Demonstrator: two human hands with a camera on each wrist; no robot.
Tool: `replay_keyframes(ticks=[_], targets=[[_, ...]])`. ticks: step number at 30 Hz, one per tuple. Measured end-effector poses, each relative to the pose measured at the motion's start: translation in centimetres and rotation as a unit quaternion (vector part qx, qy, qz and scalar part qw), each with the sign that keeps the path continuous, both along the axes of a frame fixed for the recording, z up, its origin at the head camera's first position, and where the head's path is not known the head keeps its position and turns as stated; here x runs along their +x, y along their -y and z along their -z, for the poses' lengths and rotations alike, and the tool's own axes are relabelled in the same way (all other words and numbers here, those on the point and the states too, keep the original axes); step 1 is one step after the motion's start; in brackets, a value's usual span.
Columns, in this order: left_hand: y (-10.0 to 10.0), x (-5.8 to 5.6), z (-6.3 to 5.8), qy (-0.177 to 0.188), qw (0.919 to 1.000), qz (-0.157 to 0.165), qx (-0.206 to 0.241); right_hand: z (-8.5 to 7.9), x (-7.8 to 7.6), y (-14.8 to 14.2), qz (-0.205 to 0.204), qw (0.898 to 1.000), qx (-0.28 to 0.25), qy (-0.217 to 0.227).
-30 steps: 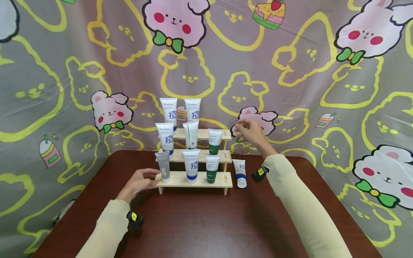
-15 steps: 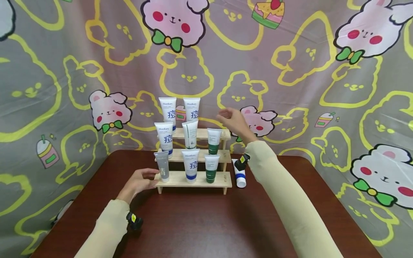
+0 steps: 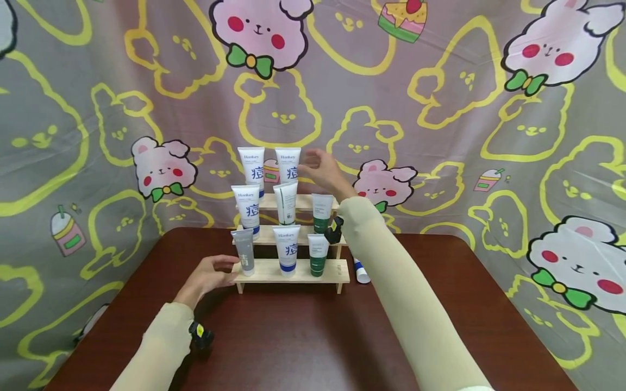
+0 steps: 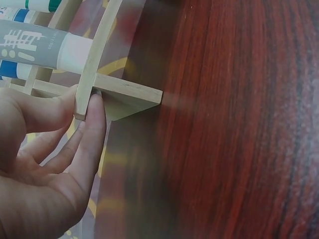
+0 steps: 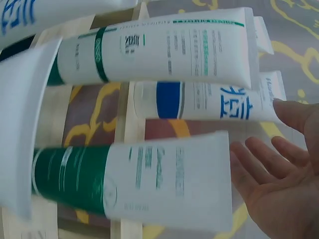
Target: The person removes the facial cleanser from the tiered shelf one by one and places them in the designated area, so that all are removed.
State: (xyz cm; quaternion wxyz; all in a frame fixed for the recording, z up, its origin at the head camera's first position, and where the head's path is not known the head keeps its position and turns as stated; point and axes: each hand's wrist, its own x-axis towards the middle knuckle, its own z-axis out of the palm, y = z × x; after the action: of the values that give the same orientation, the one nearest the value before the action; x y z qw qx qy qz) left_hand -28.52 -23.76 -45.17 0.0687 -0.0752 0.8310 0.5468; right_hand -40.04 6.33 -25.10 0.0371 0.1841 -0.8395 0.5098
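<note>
A three-tier wooden display stand holds several upright squeeze tubes. My left hand pinches the left end of its lowest shelf, thumb on top and a finger beneath, as the left wrist view shows. At the top tier my right hand is beside the right-hand white tube with a blue band. In the right wrist view its thumb is at the top end of that tube; the other fingers are spread and loosely bent. Whether the thumb touches it, I cannot tell. Another blue-banded tube stands left of it.
Below stand a white tube with a green line, two green-and-white tubes, a grey tube and more blue-banded ones. One blue-banded tube lies on the dark table, partly behind my right forearm. A patterned curtain hangs behind.
My right hand has moved left, over the stand's right side, to the right-hand tube on the top tier. The left hand keeps its grip on the stand.
</note>
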Motion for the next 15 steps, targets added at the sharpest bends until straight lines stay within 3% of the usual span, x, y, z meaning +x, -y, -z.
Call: replay_keyframes(ticks=[7, 15], targets=[[-0.1, 0.1, 0.4, 0.004, 1.0, -0.002, -0.005, 0.5, -0.5, 1.8, -0.034, 0.999, -0.006, 0.011], [0.2, -0.2, 0.2, 0.0, 0.9998, 0.004, -0.02, 0.9, -1.0, 2.9, 0.002, 1.0, -0.003, 0.009]])
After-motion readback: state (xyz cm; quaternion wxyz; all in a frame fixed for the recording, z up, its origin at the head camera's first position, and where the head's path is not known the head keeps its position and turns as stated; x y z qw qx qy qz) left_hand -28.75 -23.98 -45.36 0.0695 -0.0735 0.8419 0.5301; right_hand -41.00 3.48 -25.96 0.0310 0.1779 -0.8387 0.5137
